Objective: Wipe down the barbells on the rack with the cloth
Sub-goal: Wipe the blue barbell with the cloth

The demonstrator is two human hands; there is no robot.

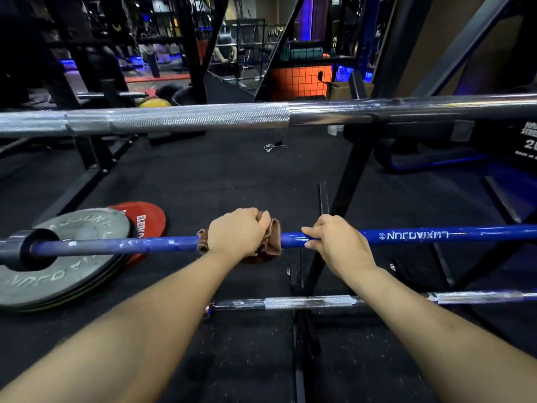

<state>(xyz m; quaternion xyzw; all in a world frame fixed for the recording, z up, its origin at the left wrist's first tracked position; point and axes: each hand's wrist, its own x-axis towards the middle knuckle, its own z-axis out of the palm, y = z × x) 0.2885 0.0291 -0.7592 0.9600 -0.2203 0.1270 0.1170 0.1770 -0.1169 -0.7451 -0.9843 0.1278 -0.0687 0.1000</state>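
Brown cloth (268,242) is wrapped round the blue barbell (406,235), gripped under the left hand (236,232); just right, the right hand (338,242) fingers (309,231) curl round the bar.

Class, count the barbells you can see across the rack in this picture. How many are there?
3. A silver bar runs across the top, the blue bar sits mid-frame under both hands, and a lower bar lies nearest. Others may be out of view.
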